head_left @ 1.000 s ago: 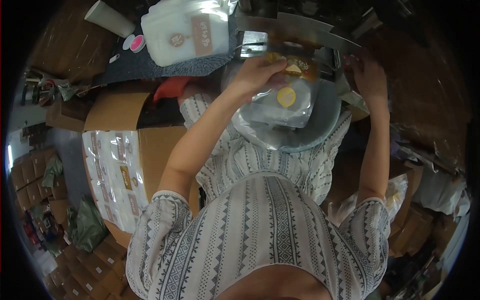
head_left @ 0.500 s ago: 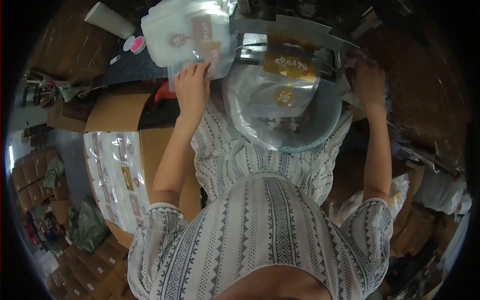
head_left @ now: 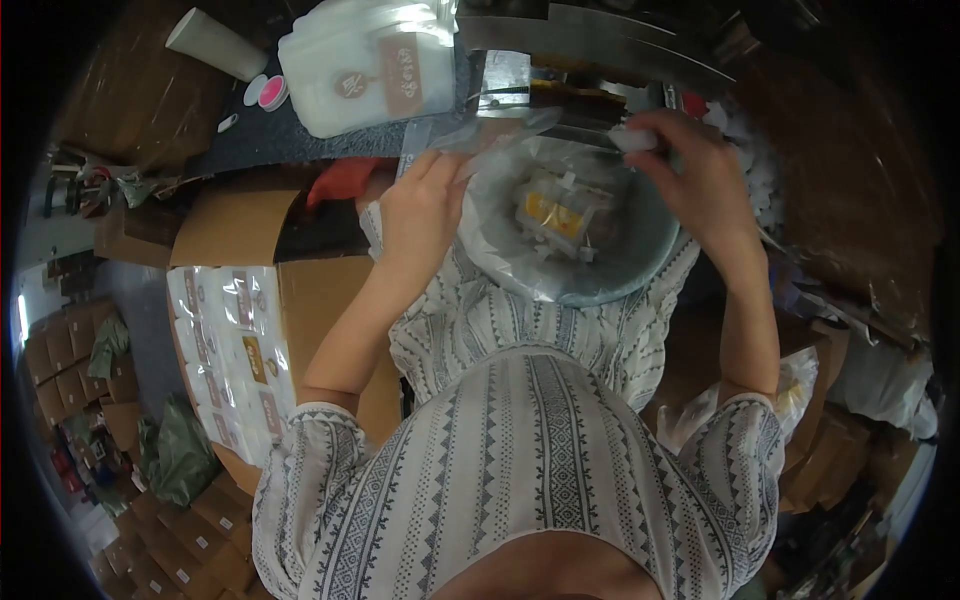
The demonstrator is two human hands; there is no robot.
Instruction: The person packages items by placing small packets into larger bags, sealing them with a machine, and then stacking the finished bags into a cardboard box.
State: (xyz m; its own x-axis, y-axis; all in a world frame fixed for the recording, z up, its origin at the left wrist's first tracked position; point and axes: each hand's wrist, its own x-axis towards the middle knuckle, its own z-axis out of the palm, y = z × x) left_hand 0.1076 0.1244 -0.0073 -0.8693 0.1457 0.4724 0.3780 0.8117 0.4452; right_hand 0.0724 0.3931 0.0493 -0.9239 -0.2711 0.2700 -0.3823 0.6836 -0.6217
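Observation:
My left hand (head_left: 422, 215) is closed on the edge of a clear plastic pouch (head_left: 512, 128), blurred by motion, over the left rim of the bucket. Between the thumb and fingers of my right hand (head_left: 700, 185) is a small white packet (head_left: 632, 138), above the bucket's right side. The round bucket (head_left: 655, 262) stands before my lap with a clear plastic liner in it. At its bottom lies a pouch with a yellow label (head_left: 553, 213), among small white pieces. Left of the metal machine (head_left: 590, 45) lies a stack of printed pouches (head_left: 335, 85).
An open carton (head_left: 325, 310) of packed pouches stands to my left. On the dark worktop (head_left: 300, 142) are a pink-centred round container (head_left: 272, 92) and a white cup (head_left: 215, 45) on its side. Several small white packets (head_left: 765, 190) lie to the right.
The labelled pouch at the machine has dropped into the bucket. My left hand has drawn a pouch off the stack toward the bucket; my right hand has come inward with a white packet.

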